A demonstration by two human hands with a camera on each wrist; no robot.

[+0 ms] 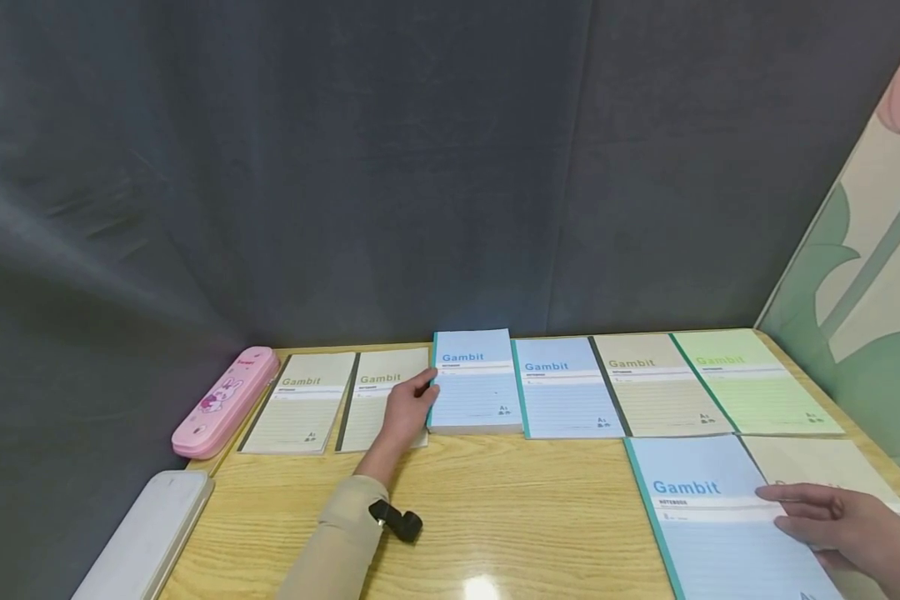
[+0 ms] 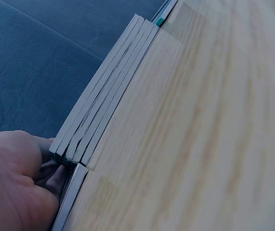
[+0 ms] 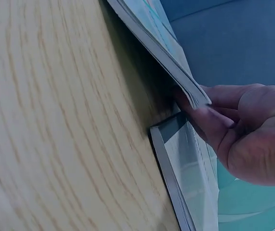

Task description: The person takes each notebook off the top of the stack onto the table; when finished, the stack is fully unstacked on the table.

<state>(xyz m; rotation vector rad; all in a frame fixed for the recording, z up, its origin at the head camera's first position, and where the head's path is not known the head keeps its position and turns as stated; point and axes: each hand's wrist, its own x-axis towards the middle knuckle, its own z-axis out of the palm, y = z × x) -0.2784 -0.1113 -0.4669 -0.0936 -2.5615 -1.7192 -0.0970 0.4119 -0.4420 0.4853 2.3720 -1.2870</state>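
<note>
A stack of several notebooks (image 2: pixel 106 91) with a blue Gambit cover (image 1: pixel 474 400) on top lies in the back row. My left hand (image 1: pixel 411 408) grips its teal spine side, one finger over the top cover and others against the spine. Beneath that wrist lies a beige notebook (image 1: pixel 371 414), partly covered. My right hand (image 1: pixel 843 521) pinches another blue notebook (image 1: pixel 720 533) by its right edge, thumb and fingers on opposite faces. That notebook (image 3: pixel 159 55) is tilted, its near edge raised off the table. Under it lies a beige notebook (image 3: pixel 185 163) with a dark spine.
Another beige notebook (image 1: pixel 297 408) lies at the far left of the row. Right of the stack lie a blue notebook (image 1: pixel 567 404), a beige one (image 1: pixel 656 396) and a green one (image 1: pixel 750 392). A pink pencil case (image 1: pixel 225 404) and a white case (image 1: pixel 146 533) line the left edge.
</note>
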